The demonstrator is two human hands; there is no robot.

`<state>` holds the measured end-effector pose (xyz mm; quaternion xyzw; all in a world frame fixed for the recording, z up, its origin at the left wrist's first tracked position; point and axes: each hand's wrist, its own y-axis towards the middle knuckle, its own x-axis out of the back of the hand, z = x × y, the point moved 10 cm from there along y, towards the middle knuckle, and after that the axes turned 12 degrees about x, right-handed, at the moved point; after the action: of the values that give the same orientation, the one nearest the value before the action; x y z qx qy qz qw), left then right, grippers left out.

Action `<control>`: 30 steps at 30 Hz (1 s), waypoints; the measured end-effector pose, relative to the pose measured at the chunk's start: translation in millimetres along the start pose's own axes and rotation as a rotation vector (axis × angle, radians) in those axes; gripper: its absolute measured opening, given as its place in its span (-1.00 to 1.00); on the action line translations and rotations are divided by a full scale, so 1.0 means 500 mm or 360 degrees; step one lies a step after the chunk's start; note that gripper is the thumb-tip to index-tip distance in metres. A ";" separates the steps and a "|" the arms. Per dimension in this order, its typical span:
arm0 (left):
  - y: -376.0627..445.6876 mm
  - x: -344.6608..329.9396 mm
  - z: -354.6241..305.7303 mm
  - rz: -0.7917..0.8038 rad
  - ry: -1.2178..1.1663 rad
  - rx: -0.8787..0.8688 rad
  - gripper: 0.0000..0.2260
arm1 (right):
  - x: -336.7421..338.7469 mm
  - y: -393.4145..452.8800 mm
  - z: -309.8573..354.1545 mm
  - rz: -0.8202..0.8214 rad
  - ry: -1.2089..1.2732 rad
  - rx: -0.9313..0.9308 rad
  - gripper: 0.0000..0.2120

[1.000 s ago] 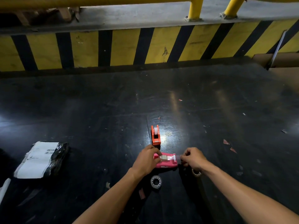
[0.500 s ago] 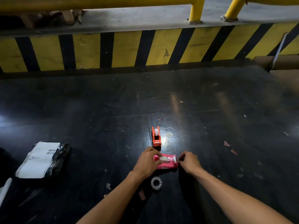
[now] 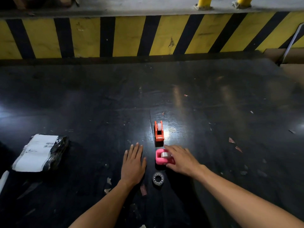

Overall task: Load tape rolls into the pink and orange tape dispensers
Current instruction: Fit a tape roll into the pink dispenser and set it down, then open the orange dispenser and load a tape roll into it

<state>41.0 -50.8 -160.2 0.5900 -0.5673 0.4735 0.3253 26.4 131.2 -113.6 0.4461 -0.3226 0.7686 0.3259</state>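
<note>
A dark, glossy surface scattered with small paper scraps runs back to a low wall painted in yellow and black stripes, with the feet of two yellow posts on the ledge above it. Near the middle stands the orange tape dispenser, upright, with a pale roll seated in it. Just in front of it, apart by a narrow gap, sits the pink tape dispenser, and a silvery tape roll rests in its cradle. The right hand reaches in from the right with fingers and thumb curled against the pink dispenser's right side; its grip is closed on the dispenser. The left hand lies flat, palm down, fingers spread, on the surface just left of the pink dispenser, its grip apart and holding nothing. A loose tape roll lies flat near the pink dispenser, between the two wrists. Well off to the left lies a black-wrapped parcel with a white label.
</note>
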 end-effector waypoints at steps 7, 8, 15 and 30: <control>-0.002 -0.008 0.004 -0.0067 0.0114 0.0032 -0.47 | -0.003 -0.002 -0.045 -0.0157 0.0187 -0.0046 -0.46; -0.002 -0.008 0.003 -0.0072 0.0119 0.0030 -0.47 | 0.005 -0.009 -0.064 -0.0240 0.0287 -0.0147 -0.48; 0.004 -0.014 0.003 -0.0022 0.0133 0.0061 -0.46 | 0.081 -0.015 -0.199 -0.0827 0.0674 -0.0982 -0.46; 0.004 -0.008 0.003 -0.0068 0.0088 0.0066 -0.46 | 0.123 0.063 -0.223 -0.0766 0.0434 -0.1085 -0.30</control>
<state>39.7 -51.1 -164.7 0.5955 -0.5353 0.4942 0.3385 -75.5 213.6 -108.9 0.2700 -0.3986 0.5722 0.6639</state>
